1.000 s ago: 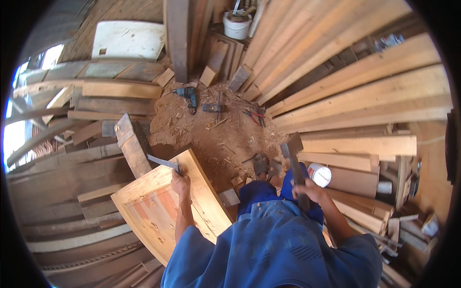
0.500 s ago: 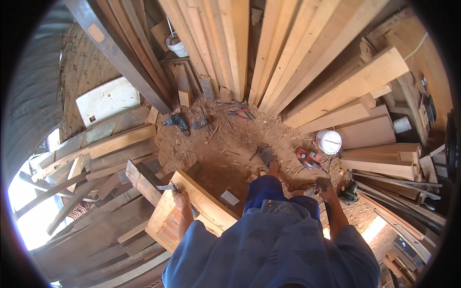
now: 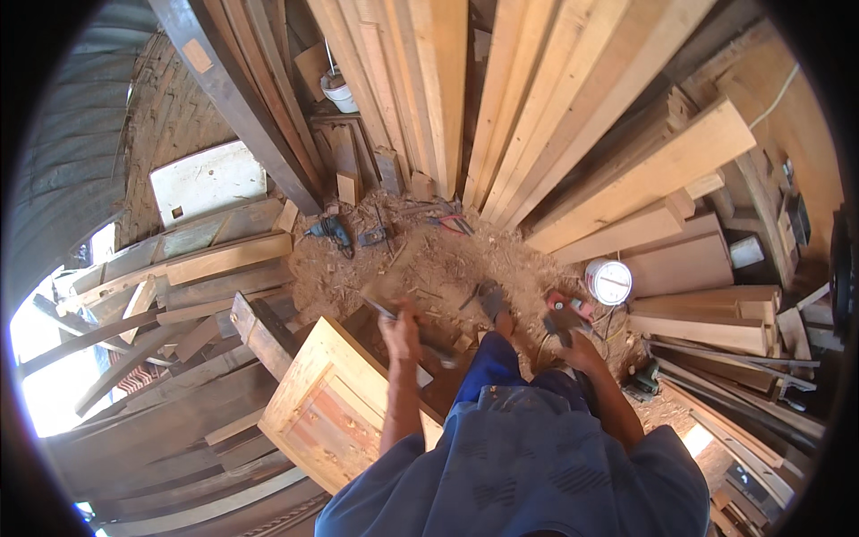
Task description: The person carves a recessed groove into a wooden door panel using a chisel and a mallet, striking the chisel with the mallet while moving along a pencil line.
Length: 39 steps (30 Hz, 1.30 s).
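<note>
a person's work area, seen from the head. the left grip (image 3: 400, 333) is clamped on a slim tool (image 3: 385, 311), too blurred to identify, just beyond the near edge of a pale framed panel (image 3: 333, 425). the panel lies slanted at the person's left, patterned face upward, its right part crossed by the left forearm; this placement probably keeps its face within reach of both hands. the right grip (image 3: 583, 354) is clamped on a dark, block-ended tool (image 3: 561, 326), well apart from the panel and near a red tool (image 3: 580, 307) on the floor (image 3: 428, 259). one tool in each hand presumably spares setting either down. a drill (image 3: 333, 234) and red-handled pliers (image 3: 454, 224) lie among shavings, perhaps left there for easy reach; long boards (image 3: 438, 98) stand in a fan at the far side, likely stored on end to save room. no brand, label or writing can be read on the white tub (image 3: 608, 281), drill or boards.
</note>
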Each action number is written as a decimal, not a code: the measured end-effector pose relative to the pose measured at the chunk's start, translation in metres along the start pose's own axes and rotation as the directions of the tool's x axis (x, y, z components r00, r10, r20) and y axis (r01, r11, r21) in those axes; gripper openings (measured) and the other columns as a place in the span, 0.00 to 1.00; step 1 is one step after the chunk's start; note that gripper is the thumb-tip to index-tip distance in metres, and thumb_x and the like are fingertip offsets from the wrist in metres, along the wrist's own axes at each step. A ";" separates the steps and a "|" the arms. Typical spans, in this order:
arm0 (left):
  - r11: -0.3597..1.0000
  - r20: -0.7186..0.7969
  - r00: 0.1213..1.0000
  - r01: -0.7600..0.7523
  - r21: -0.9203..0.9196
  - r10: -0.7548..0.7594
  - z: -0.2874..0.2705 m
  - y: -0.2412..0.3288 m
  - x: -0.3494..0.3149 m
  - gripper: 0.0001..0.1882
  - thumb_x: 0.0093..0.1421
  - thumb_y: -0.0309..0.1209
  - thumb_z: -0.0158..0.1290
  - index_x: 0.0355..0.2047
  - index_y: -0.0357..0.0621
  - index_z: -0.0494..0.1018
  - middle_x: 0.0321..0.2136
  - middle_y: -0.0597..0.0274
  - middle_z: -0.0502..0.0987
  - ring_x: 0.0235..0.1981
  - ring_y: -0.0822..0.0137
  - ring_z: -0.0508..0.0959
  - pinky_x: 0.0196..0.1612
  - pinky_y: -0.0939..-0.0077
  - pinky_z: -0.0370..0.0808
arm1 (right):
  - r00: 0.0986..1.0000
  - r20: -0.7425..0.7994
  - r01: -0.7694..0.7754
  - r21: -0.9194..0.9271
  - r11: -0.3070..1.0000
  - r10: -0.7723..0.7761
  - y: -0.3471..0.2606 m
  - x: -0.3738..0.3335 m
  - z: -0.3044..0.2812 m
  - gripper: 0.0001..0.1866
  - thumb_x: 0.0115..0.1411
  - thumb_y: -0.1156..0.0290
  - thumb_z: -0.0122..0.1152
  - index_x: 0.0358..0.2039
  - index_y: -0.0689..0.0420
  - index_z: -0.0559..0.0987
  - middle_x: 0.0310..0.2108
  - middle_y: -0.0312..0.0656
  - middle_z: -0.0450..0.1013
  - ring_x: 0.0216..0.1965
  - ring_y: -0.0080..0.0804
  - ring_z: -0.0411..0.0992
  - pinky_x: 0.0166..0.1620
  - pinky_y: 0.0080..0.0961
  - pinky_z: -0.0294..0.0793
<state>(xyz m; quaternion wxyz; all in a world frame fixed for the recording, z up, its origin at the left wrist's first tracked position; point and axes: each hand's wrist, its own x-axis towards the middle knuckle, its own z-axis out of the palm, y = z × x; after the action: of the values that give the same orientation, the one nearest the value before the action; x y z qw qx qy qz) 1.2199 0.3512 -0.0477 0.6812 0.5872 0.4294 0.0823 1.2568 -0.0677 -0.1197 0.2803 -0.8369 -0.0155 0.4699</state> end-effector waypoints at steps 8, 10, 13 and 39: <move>0.312 0.460 0.817 0.564 -0.765 -0.348 0.037 -0.072 0.000 0.25 0.68 0.51 0.48 0.47 0.39 0.71 0.54 0.42 0.74 0.55 0.49 0.74 0.58 0.49 0.70 | 0.904 0.060 0.423 0.036 0.906 -0.424 -0.223 0.077 0.025 0.35 0.60 0.58 0.61 0.59 0.69 0.62 0.44 0.68 0.72 0.47 0.65 0.72 0.49 0.47 0.71; 0.274 0.523 0.836 0.549 -0.790 -0.168 0.021 -0.078 0.010 0.28 0.67 0.50 0.50 0.56 0.39 0.68 0.57 0.43 0.71 0.58 0.46 0.71 0.60 0.50 0.69 | 0.844 0.130 0.526 -0.011 0.850 -0.521 -0.250 0.084 0.041 0.33 0.61 0.60 0.59 0.59 0.69 0.61 0.43 0.67 0.73 0.46 0.65 0.73 0.48 0.47 0.72; 0.171 0.429 0.888 0.454 -0.874 -0.167 0.003 -0.083 0.016 0.36 0.61 0.45 0.59 0.63 0.38 0.62 0.61 0.42 0.67 0.62 0.41 0.67 0.64 0.48 0.65 | 0.721 0.267 0.671 -0.038 0.741 -0.639 -0.272 0.086 0.056 0.33 0.63 0.65 0.55 0.63 0.70 0.59 0.47 0.65 0.71 0.50 0.61 0.71 0.52 0.45 0.71; -0.006 0.022 0.792 0.023 -1.000 -0.610 0.023 -0.324 0.047 0.23 0.59 0.35 0.61 0.50 0.51 0.62 0.47 0.35 0.75 0.45 0.44 0.80 0.50 0.53 0.79 | 0.853 0.432 0.481 -0.869 0.118 -0.294 -0.329 0.758 0.329 0.21 0.64 0.71 0.49 0.57 0.58 0.72 0.57 0.58 0.68 0.58 0.57 0.68 0.59 0.44 0.71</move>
<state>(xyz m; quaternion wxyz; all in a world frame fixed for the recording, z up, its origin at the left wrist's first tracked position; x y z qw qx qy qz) 1.1379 0.2675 -0.3539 0.7741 -0.1816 0.5211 0.3103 1.4956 0.5786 -0.6819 -0.1816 -0.7537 -0.5379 0.3312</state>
